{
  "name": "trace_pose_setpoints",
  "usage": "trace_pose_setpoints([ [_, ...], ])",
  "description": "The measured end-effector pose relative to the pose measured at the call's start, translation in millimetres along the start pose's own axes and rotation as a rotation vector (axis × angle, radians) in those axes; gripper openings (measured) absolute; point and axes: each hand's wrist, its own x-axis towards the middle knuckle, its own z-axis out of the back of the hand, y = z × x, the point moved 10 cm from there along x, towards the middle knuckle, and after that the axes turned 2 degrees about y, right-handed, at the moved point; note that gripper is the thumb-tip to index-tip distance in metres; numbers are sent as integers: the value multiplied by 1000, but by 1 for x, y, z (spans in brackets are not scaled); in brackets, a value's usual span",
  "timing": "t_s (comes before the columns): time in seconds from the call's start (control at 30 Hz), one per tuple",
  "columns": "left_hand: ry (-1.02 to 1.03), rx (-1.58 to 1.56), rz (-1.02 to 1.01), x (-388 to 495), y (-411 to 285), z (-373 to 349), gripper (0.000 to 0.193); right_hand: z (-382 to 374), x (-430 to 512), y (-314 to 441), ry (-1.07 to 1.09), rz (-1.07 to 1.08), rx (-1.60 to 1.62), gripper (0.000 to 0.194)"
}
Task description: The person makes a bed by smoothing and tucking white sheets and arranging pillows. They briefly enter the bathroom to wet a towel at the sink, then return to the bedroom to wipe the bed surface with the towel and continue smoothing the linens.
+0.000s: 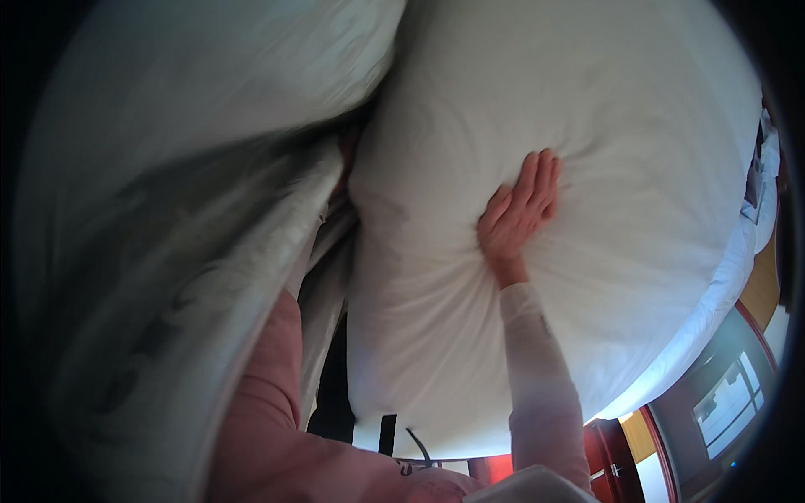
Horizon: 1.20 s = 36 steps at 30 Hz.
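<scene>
A large, stuffed white fabric bundle (440, 327) fills the middle and right of the head view. My right hand (519, 207) lies flat against its face, fingers stretched out, and the cloth creases around the palm and wrist. On the left, a big pale, glossy sheet or cover (157, 251) hangs in folds, blurred in parts. My left arm, in a pink sleeve (270, 364), reaches up behind its edge. Only a dim reddish bit of my left hand (345, 154) shows in the dark gap between cover and bundle; its fingers are hidden.
Light bluish-white bedding or cloth (704, 333) lies along the bundle's right side. At the lower right are a dark red door or cabinet front (607, 459) with a metal handle and a grey glossy panel (682, 402) showing a bright window shape. A black strap (387, 434) hangs below the bundle.
</scene>
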Motion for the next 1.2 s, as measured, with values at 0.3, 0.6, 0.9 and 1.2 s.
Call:
trace_pose_setpoints([
  [0.3,-5,-56,154,-74,16,1,38,4,-61,112,497,428,288,40],
  [0.6,199,-211,460,-192,64,-58,37,90,-245,163,726,-209,821,21],
  [0.9,540,331,137,-218,162,-131,37,139,-271,100,535,-350,649,22],
  [1.2,35,-135,40,-192,-95,29,33,129,-100,-3,119,-58,-50,35],
])
